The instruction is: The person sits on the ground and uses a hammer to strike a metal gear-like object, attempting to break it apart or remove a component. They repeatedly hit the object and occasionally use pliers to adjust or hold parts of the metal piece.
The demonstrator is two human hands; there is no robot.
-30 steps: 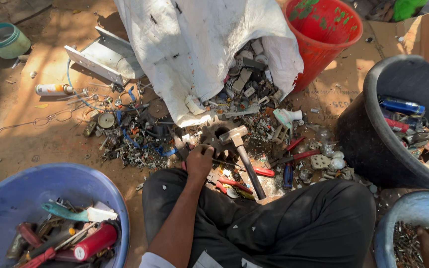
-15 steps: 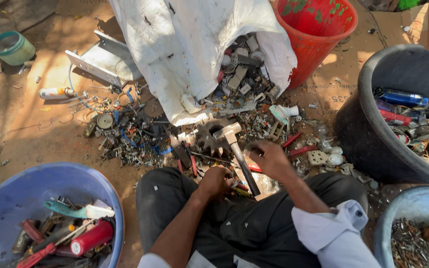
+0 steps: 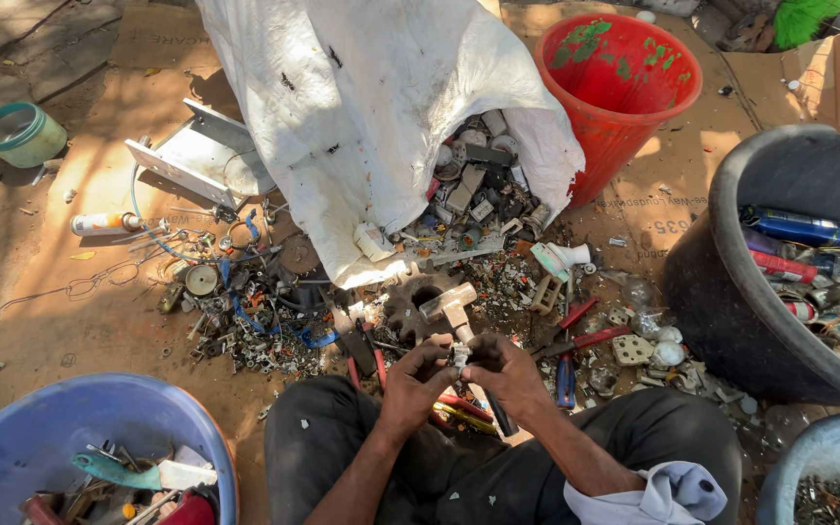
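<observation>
Both hands have come together since a moment ago, when the right one was reaching into the scrap: now the left hand (image 3: 418, 381) and right hand (image 3: 505, 374) meet over the lap, fingers pinched shut on a small pale part (image 3: 459, 356) held between them, just in front of the hammer (image 3: 451, 309). The view has also tilted nearer. The white sack (image 3: 362, 107) lies on its side on the dirt ground (image 3: 70, 253), woven and creased, spilling grey metal and plastic scrap (image 3: 478, 194) from its mouth. To the right, the black tub (image 3: 731, 292), smooth and round, holds spray cans and mixed bits. The red bucket (image 3: 624, 97) behind it shows green flecks inside. The blue basin (image 3: 60, 437) at lower left holds a teal-handled tool, a red can and odd pieces; a second blue bowl (image 3: 789, 457) at lower right holds small rusty scrap. A flat grey metal bracket (image 3: 187, 160) lies left of the sack, and a dark toothed gear (image 3: 410, 301) sits beside the hammer's head, among loose screws and blue wire.
</observation>
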